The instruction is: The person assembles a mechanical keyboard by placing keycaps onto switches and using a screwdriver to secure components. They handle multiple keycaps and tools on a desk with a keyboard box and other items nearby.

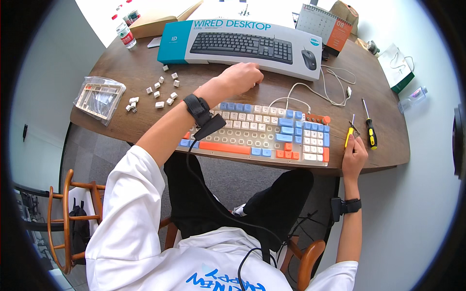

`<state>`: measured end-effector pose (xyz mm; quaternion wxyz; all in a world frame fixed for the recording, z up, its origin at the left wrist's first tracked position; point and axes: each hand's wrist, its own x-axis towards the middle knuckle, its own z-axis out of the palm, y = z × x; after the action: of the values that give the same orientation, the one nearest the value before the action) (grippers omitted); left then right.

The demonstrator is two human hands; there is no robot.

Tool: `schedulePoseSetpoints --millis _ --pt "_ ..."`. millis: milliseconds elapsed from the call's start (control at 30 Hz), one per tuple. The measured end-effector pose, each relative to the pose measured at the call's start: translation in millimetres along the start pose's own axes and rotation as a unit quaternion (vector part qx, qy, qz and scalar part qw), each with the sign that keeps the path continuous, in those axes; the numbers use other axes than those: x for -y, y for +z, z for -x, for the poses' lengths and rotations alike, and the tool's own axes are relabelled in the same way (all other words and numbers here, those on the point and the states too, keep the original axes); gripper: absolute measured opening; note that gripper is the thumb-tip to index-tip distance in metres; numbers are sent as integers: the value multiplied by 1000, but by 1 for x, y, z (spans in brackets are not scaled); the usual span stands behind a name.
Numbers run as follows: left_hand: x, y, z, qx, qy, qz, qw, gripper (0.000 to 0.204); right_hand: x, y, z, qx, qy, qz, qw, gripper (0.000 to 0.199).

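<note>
My left hand is curled closed above the mechanical keyboard; whether it grips anything, I cannot tell. My right hand pinches the yellow keycap puller. Loose keycaps could scatter if my forearm sweeps them.

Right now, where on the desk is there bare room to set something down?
Bare wood shows between the plastic bag and the keyboard, and on the table right of the screwdriver. It is crowded around the loose keycaps, the white cable and the keyboard box.
</note>
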<state>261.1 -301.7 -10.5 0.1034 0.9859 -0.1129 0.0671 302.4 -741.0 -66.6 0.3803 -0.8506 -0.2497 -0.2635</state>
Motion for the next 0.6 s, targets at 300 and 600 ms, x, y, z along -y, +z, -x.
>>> schedulePoseSetpoints --millis 300,600 --pt "-24 -2 13 21 -8 47 999 17 1 0 0 4 5 -2 1000 45" --pt "-30 -3 21 40 -16 82 996 19 -2 0 0 10 9 -7 1000 44"
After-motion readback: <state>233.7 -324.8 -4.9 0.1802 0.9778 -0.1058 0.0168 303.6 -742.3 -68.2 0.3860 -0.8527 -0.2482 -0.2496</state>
